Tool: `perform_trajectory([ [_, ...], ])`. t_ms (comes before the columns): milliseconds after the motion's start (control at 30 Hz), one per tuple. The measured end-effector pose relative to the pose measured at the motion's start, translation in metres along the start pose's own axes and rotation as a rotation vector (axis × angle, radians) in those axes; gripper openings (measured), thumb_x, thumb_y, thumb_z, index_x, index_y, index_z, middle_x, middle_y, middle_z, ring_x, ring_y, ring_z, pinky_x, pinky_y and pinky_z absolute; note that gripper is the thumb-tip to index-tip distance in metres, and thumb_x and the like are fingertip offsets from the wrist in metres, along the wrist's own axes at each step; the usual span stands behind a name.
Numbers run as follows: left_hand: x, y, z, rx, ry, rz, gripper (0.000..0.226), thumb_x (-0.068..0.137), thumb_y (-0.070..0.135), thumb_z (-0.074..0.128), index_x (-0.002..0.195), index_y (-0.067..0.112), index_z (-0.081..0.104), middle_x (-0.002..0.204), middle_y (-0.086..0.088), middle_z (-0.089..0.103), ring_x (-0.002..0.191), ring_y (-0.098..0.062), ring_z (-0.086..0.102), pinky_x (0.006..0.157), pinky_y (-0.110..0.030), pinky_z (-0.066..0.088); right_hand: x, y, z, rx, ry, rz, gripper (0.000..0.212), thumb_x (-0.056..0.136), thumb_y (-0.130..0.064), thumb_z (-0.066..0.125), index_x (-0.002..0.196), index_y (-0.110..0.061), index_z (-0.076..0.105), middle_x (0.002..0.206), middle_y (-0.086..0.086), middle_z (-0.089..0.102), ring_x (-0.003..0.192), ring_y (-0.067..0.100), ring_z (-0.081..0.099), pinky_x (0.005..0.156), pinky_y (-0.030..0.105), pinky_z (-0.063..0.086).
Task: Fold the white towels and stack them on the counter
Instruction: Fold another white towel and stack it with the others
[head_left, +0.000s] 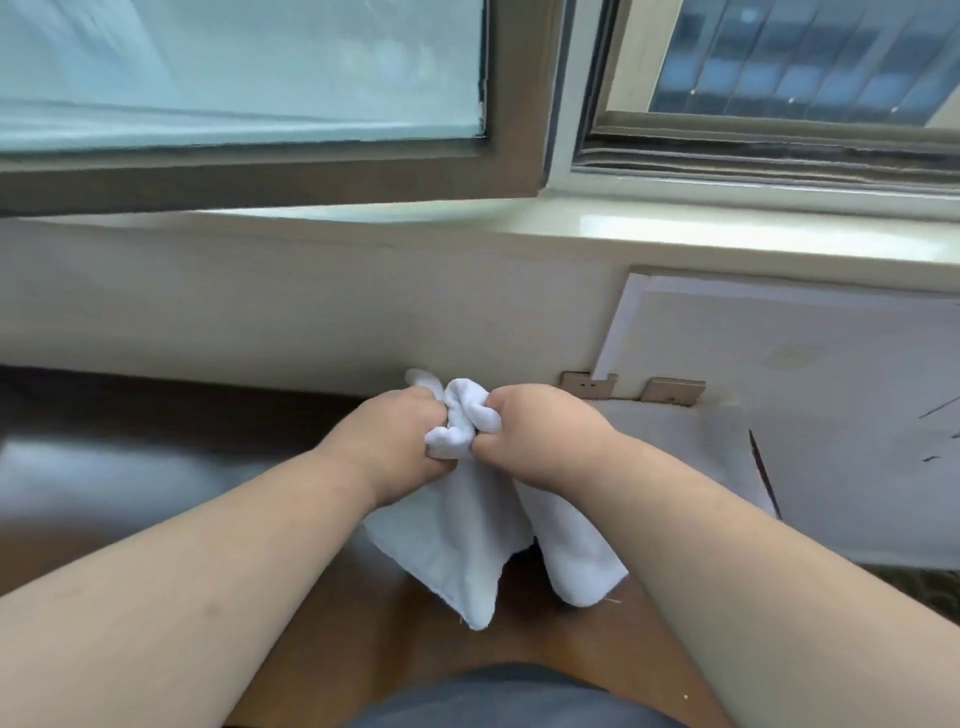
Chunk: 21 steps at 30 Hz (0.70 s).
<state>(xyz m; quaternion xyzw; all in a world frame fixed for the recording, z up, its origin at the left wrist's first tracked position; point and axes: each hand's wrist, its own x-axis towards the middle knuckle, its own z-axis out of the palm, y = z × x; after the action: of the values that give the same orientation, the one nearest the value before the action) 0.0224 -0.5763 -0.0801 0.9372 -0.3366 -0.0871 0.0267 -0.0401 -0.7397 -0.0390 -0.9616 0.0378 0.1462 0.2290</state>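
Soft bunched white towel (467, 540) between hands

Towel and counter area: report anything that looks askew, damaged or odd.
The white towel is bunched, not folded, gripped between the left hand and the right hand. A white board leans tilted against the wall at right. Nothing looks spilled or damaged.

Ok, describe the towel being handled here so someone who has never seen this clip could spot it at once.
Start at the window sill and drop down past the pale wall to the brown counter. Above it, mid-frame, the left hand and right hand grip a bunched white towel whose loose ends hang toward the person. Unlike the flat white boards at right, it is soft and crumpled.
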Motion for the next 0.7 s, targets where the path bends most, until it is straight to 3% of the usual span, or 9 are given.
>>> perform_trajectory([
  [100,-0.047,-0.044,-0.021,-0.021,0.066,0.033,0.014,0.068,0.029,0.03,0.064,0.026,0.042,0.072,0.008,0.049,0.067,-0.017,0.056,0.054,-0.033,0.046,-0.012,-0.066,0.011,0.013,0.044,-0.033,0.025,0.09,-0.039,0.049,0.075,-0.02,0.056,0.075,0.0,0.065,0.075,0.02,0.062,0.062,0.033,0.046],
  [267,-0.127,-0.117,-0.057,-0.009,0.106,-0.007,0.022,0.076,0.021,0.043,0.057,0.025,0.036,0.068,0.005,0.046,0.057,-0.01,0.042,0.047,-0.027,0.023,-0.025,-0.165,0.04,0.034,0.145,-0.082,0.026,0.088,-0.04,0.05,0.072,-0.02,0.051,0.072,-0.001,0.063,0.07,0.02,0.06,0.059,0.033,0.043],
  [367,-0.165,-0.159,-0.068,0.012,0.143,-0.077,0.028,0.08,0.019,0.048,0.056,0.025,0.035,0.068,0.006,0.041,0.055,-0.006,0.036,0.047,-0.025,0.022,-0.023,-0.214,0.063,0.057,0.202,-0.119,0.026,0.088,-0.04,0.051,0.073,-0.018,0.049,0.07,-0.001,0.061,0.066,0.019,0.056,0.058,0.034,0.042],
  [567,-0.222,-0.25,-0.068,-0.022,0.215,-0.188,0.023,0.079,0.027,0.053,0.06,0.024,0.041,0.076,0.007,0.043,0.06,-0.008,0.043,0.051,-0.026,0.031,0.001,-0.291,0.106,0.105,0.216,-0.175,0.029,0.09,-0.043,0.052,0.076,-0.018,0.046,0.072,-0.002,0.058,0.064,0.018,0.051,0.056,0.034,0.04],
  [700,-0.243,-0.306,-0.07,0.006,0.221,-0.281,0.011,0.081,0.029,0.057,0.078,0.019,0.055,0.085,0.005,0.05,0.073,-0.018,0.052,0.064,-0.034,0.045,0.032,-0.334,0.128,0.136,0.16,-0.258,0.033,0.091,-0.047,0.054,0.077,-0.019,0.045,0.073,-0.003,0.057,0.066,0.016,0.051,0.06,0.033,0.041],
])
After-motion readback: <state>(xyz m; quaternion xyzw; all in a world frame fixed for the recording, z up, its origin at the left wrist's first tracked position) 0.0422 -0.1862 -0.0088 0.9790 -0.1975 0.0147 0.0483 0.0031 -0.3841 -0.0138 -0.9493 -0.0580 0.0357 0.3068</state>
